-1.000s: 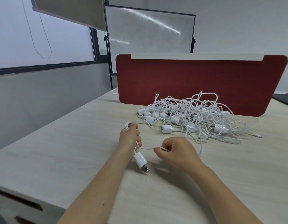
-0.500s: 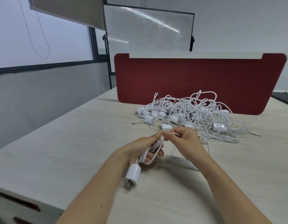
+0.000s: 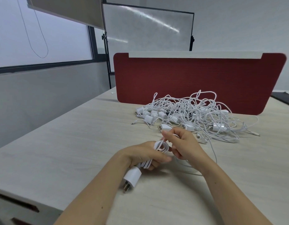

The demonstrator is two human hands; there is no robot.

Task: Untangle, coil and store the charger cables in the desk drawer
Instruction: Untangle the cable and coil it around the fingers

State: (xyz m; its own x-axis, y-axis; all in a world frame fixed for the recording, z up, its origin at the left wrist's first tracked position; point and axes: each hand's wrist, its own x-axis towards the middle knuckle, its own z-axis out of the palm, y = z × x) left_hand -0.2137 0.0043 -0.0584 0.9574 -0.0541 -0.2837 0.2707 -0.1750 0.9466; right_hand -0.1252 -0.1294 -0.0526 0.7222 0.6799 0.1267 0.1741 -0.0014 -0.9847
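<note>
L hand (image 3: 143, 155) sits approx mid-frame, low over the table (image 3: 72, 151). Its fingers are curled tight round a small white cable coil (image 3: 162, 146), w/ the thumb across the front of the loops and the fingertips tucked under. The coil's top bend sticks out of the fist at 1 o'clock. Its white adapter (image 3: 132, 176) pokes out of the heel of the hand at 7 o'clock, two metal prongs aimed down toward the viewer. Can't tell if it touches the table.

R hand (image 3: 185, 144) is just beside L hand, at its 2 o'clock. Thumb + forefinger pinch the same cable right above the coil. The other fingers are curled in w/ nothing else in them. From that hand the loose cable tail (image 3: 213, 151) drops to the table, sweeps round at 4 o'clock and passes under the R wrist.

Tangled cable pile (image 3: 197, 113), i.e. many white leads + adapters, lies on the table at 1 o'clock from the hands, near but apart from them, just in front of a red divider panel (image 3: 197, 78). A whiteboard (image 3: 148, 28) stands behind at 12 o'clock. Drawer fronts (image 3: 14, 211) w/ dark slots show under the table edge at 8 o'clock, well apart from the hands.
</note>
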